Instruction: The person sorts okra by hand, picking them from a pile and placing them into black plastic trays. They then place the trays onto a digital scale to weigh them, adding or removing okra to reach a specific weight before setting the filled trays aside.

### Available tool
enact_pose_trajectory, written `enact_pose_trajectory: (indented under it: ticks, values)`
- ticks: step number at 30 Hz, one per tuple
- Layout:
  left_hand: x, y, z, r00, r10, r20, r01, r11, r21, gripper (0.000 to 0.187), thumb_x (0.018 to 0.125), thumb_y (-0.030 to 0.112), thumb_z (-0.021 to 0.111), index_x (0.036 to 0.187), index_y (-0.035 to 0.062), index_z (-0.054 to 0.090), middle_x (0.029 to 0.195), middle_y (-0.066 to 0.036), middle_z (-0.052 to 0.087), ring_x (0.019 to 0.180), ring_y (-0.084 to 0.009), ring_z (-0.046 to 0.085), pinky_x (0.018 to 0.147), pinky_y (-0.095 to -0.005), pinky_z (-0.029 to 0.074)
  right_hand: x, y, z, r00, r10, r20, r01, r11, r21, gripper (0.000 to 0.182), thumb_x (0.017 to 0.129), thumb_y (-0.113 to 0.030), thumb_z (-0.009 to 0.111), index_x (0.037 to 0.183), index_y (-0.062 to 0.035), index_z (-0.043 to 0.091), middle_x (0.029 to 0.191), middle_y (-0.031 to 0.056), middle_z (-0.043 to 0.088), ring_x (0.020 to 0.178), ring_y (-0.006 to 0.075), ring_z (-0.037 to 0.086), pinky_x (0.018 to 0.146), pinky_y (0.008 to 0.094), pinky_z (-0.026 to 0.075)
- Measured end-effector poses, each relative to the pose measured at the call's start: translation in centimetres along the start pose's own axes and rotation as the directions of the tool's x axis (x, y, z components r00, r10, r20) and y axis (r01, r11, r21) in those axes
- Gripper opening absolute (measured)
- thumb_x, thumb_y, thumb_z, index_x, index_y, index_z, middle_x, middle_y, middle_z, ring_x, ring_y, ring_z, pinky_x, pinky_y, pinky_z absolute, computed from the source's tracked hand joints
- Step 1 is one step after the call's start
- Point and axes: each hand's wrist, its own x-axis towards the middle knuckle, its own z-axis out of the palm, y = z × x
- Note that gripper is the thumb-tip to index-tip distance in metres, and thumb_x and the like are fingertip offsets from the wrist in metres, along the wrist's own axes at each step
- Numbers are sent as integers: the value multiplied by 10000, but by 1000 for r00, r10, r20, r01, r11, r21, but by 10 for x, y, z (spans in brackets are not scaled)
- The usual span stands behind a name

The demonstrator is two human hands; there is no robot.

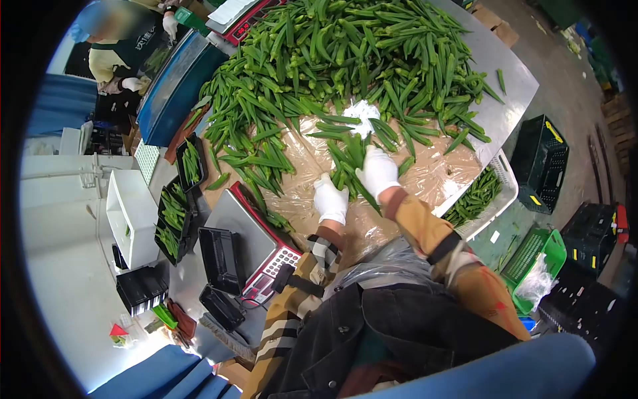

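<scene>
A large heap of green okra [359, 53] covers the far side of the table. Nearer to me, on the plastic-covered brown surface [299, 179], lies a small bunch of okra [347, 163]. My right hand [377, 174], in a white glove, is closed around pods at the bunch's right side. My left hand [330, 199], also gloved, presses its curled fingers against the bunch's lower left end. The undersides of both hands are hidden. A bright white patch [363, 118] shows just beyond the bunch.
A scale [242, 233] with a black tray [221, 259] on it stands at left. Okra-filled trays [174, 223] sit beyond it. At right are a white basket [508, 176] of okra, a dark crate [539, 163] and a green basket [535, 266]. Another person [126, 50] works at upper left.
</scene>
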Motion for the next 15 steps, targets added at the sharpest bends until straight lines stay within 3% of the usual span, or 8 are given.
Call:
enact_pose_trajectory:
  ticks: [1, 4, 5, 6, 7, 10, 12, 15]
  values:
    - [-1, 7, -4, 1000, 4, -15, -3, 996, 92, 501, 673, 209, 810, 1090, 19, 609, 918, -206, 688, 806, -397, 657, 754, -423, 539, 5, -4, 11, 997, -59, -54, 49, 983, -175, 372, 738, -247, 722, 987, -26, 556, 869, 199, 643, 811, 322, 676, 703, 425, 535]
    - [7, -8, -25, 997, -5, 78, 28, 955, -297, 499, 667, 201, 813, 1088, 29, 608, 899, -206, 677, 801, -393, 660, 761, -413, 539, 17, 9, 14, 1000, 20, -14, -20, 999, -37, 407, 724, -224, 719, 1026, -11, 547, 856, 186, 656, 794, 338, 676, 715, 429, 536]
    - [9, -22, -25, 987, -64, 145, 120, 901, -416, 459, 675, 133, 817, 1062, 3, 608, 913, -137, 684, 817, -234, 663, 743, -328, 532, 14, 11, -9, 998, 49, 47, -53, 995, 87, 513, 734, -215, 709, 1142, 35, 525, 907, 196, 680, 815, 364, 680, 750, 424, 541]
    - [9, -39, -21, 975, -89, 203, 201, 739, -642, 350, 713, 60, 801, 1014, 27, 625, 876, -65, 668, 768, -172, 637, 684, -292, 518, 12, 6, -41, 962, 162, 222, -202, 965, 168, 621, 747, -212, 705, 1251, 71, 477, 997, 231, 682, 900, 366, 680, 808, 409, 541]
    - [8, -41, -33, 933, -141, 331, 341, 637, -691, 321, 732, 38, 792, 1009, 29, 630, 880, -52, 666, 768, -158, 636, 674, -286, 517, 9, 20, -38, 976, 145, 163, -195, 913, 357, 642, 746, -191, 717, 1276, 70, 464, 1019, 225, 681, 926, 337, 682, 823, 390, 539]
    - [-2, -37, -62, 825, -205, 527, 560, 428, -709, 271, 768, 12, 776, 999, 28, 635, 886, -42, 663, 766, -147, 634, 663, -287, 519, -10, 46, -58, 993, 87, 80, -115, 539, 835, 642, 739, -106, 752, 1289, 58, 462, 1050, 157, 673, 950, 219, 657, 834, 326, 528]
    - [-8, -35, -69, 792, -202, 577, 609, 343, -715, 258, 782, 9, 767, 1002, 25, 634, 892, -45, 663, 767, -153, 634, 666, -296, 523, -20, 65, -69, 973, 56, 224, -228, 376, 898, 494, 772, -70, 742, 1211, 54, 551, 1038, 93, 665, 906, 149, 625, 801, 275, 516]
    - [-13, -27, -72, 769, -139, 624, 637, 237, -733, 254, 800, 11, 753, 1021, 23, 630, 903, -53, 666, 773, -167, 639, 678, -310, 531, -37, 87, -73, 921, 53, 387, -389, 222, 894, 376, 812, -57, 679, 1167, 40, 602, 1040, 95, 679, 894, 148, 639, 785, 276, 522]
